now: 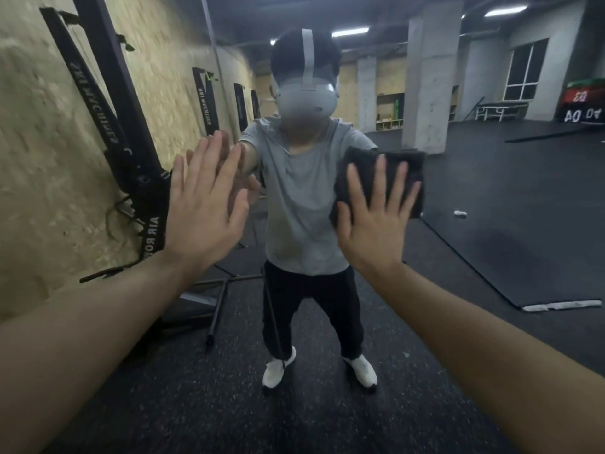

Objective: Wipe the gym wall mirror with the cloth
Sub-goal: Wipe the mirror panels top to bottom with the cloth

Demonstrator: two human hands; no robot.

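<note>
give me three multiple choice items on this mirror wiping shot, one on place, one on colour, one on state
1. Which hand presses the cloth on the mirror?
A. left
B. right
C. both

2. What colour is the cloth?
A. white
B. yellow
C. dark grey

3. How are the left hand's fingers?
A. straight, spread
B. a fist
C. pinching the cloth

Answers:
1 B: the right hand lies flat over the cloth against the mirror.
2 C: the cloth shows dark grey beside the fingers.
3 A: the left hand is flat with fingers spread, holding nothing.
</note>
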